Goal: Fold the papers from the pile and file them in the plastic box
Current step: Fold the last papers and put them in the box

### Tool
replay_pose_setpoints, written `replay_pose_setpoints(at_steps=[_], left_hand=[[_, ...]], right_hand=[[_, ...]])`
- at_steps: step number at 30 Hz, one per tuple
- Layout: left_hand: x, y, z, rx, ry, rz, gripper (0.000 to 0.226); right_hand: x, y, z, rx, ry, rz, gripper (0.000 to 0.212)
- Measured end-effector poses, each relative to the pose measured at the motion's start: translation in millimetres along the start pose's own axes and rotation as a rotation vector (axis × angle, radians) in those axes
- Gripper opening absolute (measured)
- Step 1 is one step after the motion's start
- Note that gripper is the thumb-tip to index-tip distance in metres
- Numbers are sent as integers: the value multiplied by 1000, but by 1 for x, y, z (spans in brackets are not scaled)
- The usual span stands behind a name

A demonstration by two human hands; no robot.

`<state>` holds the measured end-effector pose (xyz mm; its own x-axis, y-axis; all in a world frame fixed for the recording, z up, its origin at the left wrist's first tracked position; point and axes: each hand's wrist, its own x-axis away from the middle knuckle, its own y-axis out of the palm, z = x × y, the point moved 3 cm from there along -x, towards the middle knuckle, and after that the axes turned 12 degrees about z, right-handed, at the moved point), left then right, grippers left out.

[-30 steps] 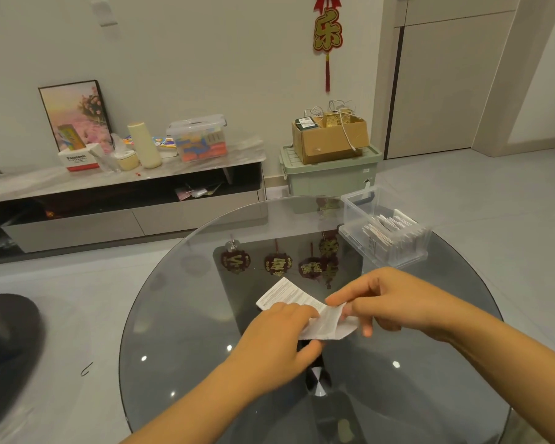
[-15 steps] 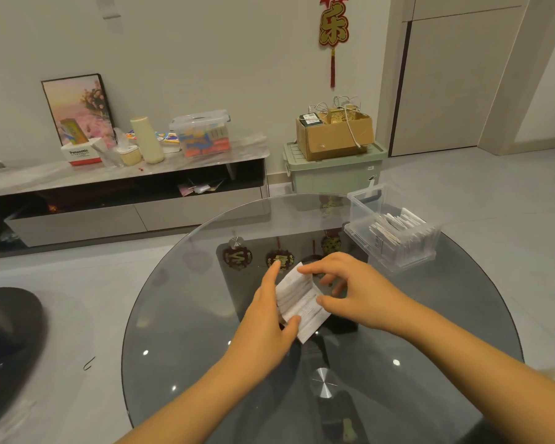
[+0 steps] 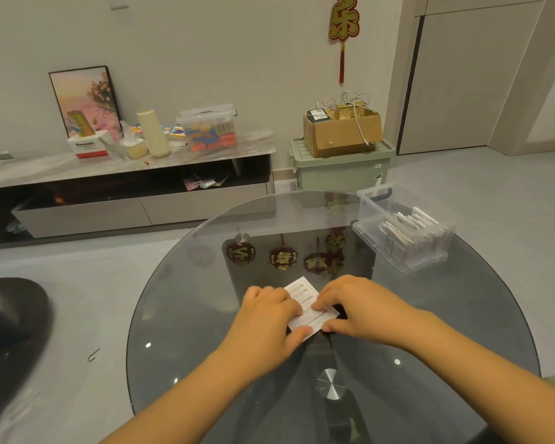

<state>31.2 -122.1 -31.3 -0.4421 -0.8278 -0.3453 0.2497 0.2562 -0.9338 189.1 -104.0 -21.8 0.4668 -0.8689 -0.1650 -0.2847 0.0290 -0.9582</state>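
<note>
Paper (image 3: 305, 307) on table (image 3: 186, 315), box (image 3: 398, 238) behind-right

Paper (image 3: 308, 307) now flat under both hands

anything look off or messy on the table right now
Nothing stands out. Both hands, left and right, press a folded paper flat on the glass table; the plastic box sits upright with its papers filed.

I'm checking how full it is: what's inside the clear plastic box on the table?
The clear plastic box holds a row of folded white papers standing on edge, filling its near part. The far end looks empty. How many there are, and the box floor beneath them, cannot be seen.
</note>
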Motion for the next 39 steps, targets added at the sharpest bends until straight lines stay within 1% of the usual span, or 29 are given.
replay_pose_setpoints(at_steps=[2,3,5,9,14,16,20,21,23,25,29,32,36,39], left_hand=[[2,2,2,15,-15,-40,53],[3,2,3,23,-17,-52,54],[2,-1,4,18,-13,-62,49],[1,-8,5,45,21,-30,37],[1,-11,4,92,23,-35,38],[1,-13,3,175,-26,-17,37],[4,-14,-4,437,-216,37,20],[4,-12,-6,469,-250,51,17],[3,-8,-8,455,-278,64,21],[1,-3,-10,446,-305,69,30],[-2,3,-13,487,-370,63,42],[-4,7,-11,470,-365,51,48],[-4,11,-12,447,-347,45,48],[-7,8,-17,374,-257,59,36]], right_hand=[[0,-1,-2,67,-43,25,41],[1,-2,-3,89,-64,39,40],[2,-3,-5,98,-99,68,38],[4,-3,-3,52,-122,100,29],[6,1,-2,75,-154,136,27],[7,-2,-4,24,-134,147,24],[8,-3,-7,-114,-29,167,19],[7,-1,-7,-141,-3,176,18],[3,4,-4,-175,47,189,17],[0,7,-3,-199,82,194,21],[-4,12,-4,-199,107,177,31],[-4,15,-5,-187,114,162,36],[-5,19,-3,-161,114,162,35],[-4,20,-3,-69,48,163,34]])
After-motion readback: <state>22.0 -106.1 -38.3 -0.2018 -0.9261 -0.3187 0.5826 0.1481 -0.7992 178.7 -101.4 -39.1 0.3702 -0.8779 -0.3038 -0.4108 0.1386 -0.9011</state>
